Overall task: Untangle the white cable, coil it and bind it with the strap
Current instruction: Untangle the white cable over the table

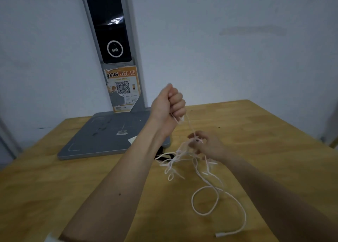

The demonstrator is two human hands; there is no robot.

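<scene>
The white cable point(204, 179) is a loose tangle above the wooden table point(265, 132). My left hand point(169, 104) is raised in a fist and grips a stretch of the cable that runs down from it. Lower and to the right, my right hand point(206, 144) pinches the cable at a knot. From there the tangle hangs to the table, where a loop and the plug end point(219, 234) lie in front of me. A black strap point(165, 155) lies on the table behind the tangle, partly hidden by my left forearm.
A grey scanner stand point(102, 137) with a flat base sits at the back left of the table. Its upright column carries a dark screen point(111, 27) and an orange QR sticker point(122, 88). A pale wall stands behind. The table's right edge falls away at the far right.
</scene>
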